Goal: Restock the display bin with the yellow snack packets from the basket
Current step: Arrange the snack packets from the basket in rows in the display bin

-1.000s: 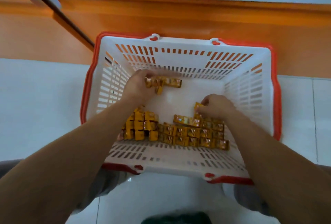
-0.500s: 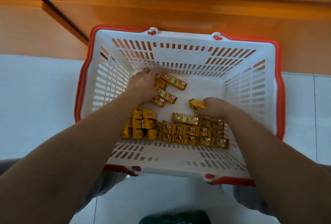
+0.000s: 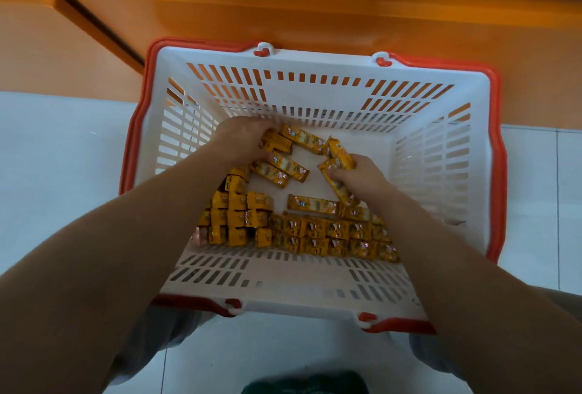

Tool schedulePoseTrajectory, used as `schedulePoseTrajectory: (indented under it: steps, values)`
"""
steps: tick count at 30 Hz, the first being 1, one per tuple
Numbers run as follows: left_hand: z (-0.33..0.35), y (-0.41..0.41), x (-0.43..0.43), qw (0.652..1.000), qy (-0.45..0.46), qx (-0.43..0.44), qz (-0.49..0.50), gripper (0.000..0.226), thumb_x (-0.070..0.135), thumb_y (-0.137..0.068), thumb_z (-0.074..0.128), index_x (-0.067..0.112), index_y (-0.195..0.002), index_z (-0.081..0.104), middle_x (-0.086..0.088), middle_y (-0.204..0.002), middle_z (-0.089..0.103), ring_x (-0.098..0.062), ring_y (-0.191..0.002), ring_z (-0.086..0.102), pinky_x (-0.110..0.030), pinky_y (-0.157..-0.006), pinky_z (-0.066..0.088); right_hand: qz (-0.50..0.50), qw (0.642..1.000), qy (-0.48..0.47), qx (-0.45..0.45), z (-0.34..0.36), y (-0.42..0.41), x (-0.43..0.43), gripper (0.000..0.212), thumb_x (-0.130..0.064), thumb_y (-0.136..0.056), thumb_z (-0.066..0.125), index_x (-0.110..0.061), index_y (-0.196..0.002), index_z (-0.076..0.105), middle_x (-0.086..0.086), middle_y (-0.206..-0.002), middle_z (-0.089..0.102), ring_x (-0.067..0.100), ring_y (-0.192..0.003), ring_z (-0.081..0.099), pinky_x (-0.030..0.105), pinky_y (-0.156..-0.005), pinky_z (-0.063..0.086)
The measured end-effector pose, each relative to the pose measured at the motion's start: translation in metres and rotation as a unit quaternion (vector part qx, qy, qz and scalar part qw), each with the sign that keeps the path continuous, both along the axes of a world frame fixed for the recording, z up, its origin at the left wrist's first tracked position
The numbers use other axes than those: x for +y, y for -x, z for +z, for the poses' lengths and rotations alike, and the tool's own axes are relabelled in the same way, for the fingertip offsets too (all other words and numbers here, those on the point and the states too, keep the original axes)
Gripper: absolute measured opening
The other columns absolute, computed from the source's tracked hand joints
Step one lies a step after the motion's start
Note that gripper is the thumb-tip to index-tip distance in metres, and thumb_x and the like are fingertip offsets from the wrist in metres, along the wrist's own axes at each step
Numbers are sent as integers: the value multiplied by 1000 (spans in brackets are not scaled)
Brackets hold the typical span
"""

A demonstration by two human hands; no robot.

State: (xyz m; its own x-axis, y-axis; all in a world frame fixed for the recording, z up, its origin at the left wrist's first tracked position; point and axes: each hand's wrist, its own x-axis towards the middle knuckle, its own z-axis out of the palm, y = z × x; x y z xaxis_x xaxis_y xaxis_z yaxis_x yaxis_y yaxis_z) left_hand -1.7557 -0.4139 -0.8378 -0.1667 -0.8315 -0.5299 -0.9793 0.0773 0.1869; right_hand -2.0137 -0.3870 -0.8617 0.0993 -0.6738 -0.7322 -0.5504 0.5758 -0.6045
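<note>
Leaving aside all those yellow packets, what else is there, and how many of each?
basket: 1
hands: 2, left hand and right hand, each gripping yellow packets
red handle hinges: 4
Total: 7

- Floor (image 3: 63, 148): pale glossy tiles, with thin grout lines showing at right and along the near edge.
- Basket (image 3: 315, 91): white slotted plastic with a red-orange rim, standing upright on the tiles, far side close to the orange base.
- Orange base (image 3: 315, 15): runs across the floor's far edge. A dark strip (image 3: 104, 29) crosses it diagonally at left.
- Dark green thing (image 3: 305, 384): at the near edge, cut off, cannot tell what it is.
</note>
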Motion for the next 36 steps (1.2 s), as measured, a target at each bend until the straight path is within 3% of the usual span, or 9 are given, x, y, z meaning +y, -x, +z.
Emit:
schedulePoseTrajectory:
  steps: [5, 8, 11, 15, 18, 24, 29, 33, 36]
  values:
    - [3, -9, -5, 995, -72, -58, -45, 98, 63, -76, 79, 38, -157, 30, 3, -161, 40, -28, -144, 43, -49, -113, 37, -67, 995, -29, -60, -9, -22, 10, 26, -28, -90, 72, -15, -111, 63, 8, -105, 70, 23, -92, 68, 39, -83, 57]
    - [5, -18, -8, 991, -104, -65, -47, 97, 42, -82, 81, 36, -160, 24, 2, -165, 32, -28, -146, 40, -48, -112, 41, -76, 995, -32, -61, -13, -26, 13, 22, -27, -89, 72, -19, -107, 62, 5, -102, 70, 21, -91, 68, 36, -79, 56]
    - [4, -22, -5, 996, -72, -37, -28, 80, 33, -87, 77, 34, -156, 35, 2, -162, 39, -28, -143, 44, -46, -110, 44, -91, 993, -42, -70, -14, -23, 14, 23, -26, -89, 72, -19, -109, 63, 2, -98, 69, 17, -87, 67, 30, -69, 53]
    - [3, -14, -4, 999, -18, 28, 3, 81, 58, -78, 78, 34, -149, 47, 0, -153, 51, -29, -136, 50, -45, -108, 45, -114, 989, -52, -85, -17, -19, 16, 20, -25, -89, 72, -20, -107, 65, 4, -102, 71, 20, -92, 69, 36, -81, 57]
    - [-1, -3, -4, 999, -14, -19, -47, 83, 73, -75, 70, 34, -145, 50, -2, -149, 55, -32, -132, 50, -46, -108, 41, -139, 984, -53, -101, -18, -20, 16, 12, -24, -90, 72, -26, -99, 64, 1, -101, 72, 18, -89, 70, 31, -72, 56]
    - [-9, 22, 3, 995, -13, -60, -75, 80, 74, -80, 62, 24, -142, 49, -4, -124, 70, -26, -112, 65, -39, -97, 45, -171, 971, -81, -148, -15, -29, 14, 16, -26, -91, 71, -21, -106, 70, 1, -103, 76, 21, -95, 73, 39, -77, 60]
    - [13, 30, 10, 991, -21, 55, 124, 72, 69, -74, 71, 28, -131, 54, 3, -109, 67, -19, -95, 63, -34, -80, 52, -247, 949, -78, -182, 4, -27, 8, 14, -20, -93, 70, -17, -106, 66, 5, -99, 76, 22, -88, 74, 32, -60, 59]
    - [51, 35, 17, 935, -57, 213, 277, 59, 50, -73, 85, 27, -119, 55, 6, -102, 64, -9, -89, 64, -32, -76, 60, -265, 927, -89, -250, 46, -26, 6, 26, -16, -95, 65, -10, -120, 60, 10, -106, 70, 27, -94, 69, 37, -67, 57]
    - [97, 50, 22, 890, -73, 304, 332, 68, 46, -78, 84, 16, -131, 53, -2, -111, 65, -21, -101, 67, -41, -88, 60, -232, 915, -76, -320, 95, -28, 8, 28, -12, -97, 60, -10, -124, 63, 13, -113, 72, 31, -102, 69, 43, -79, 58]
